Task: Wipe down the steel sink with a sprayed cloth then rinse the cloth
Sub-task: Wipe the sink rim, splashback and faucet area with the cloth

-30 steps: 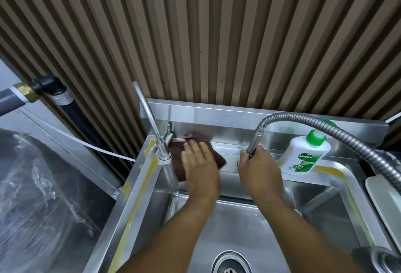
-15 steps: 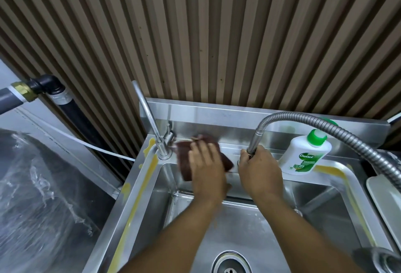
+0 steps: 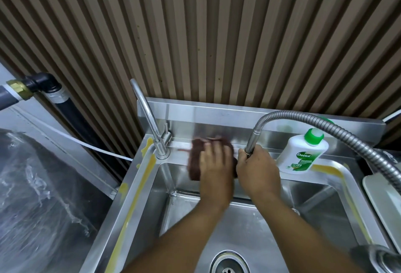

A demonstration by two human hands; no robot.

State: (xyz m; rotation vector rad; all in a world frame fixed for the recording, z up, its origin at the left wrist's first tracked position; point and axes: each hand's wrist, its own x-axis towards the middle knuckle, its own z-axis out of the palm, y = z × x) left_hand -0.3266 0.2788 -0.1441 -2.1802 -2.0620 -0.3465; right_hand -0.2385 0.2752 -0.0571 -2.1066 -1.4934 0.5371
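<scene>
A dark brown cloth (image 3: 195,160) lies on the back ledge of the steel sink (image 3: 138,188), between the small tap and the flexible hose. My left hand (image 3: 213,170) presses flat on the cloth with straight fingers and looks motion-blurred. My right hand (image 3: 256,170) grips the base of the flexible steel faucet hose (image 3: 252,137) just right of the cloth. The basin and its drain (image 3: 227,264) lie below my forearms.
A slim steel tap (image 3: 152,127) stands at the sink's back left corner. A white Dettol bottle (image 3: 302,153) with a green cap stands on the ledge to the right. Yellow residue streaks the sink rim. A slatted wall rises behind; plastic-wrapped bulk sits left.
My left hand has slid the cloth rightward along the back ledge, away from the small tap and up against my right hand. My right hand has stayed on the hose base.
</scene>
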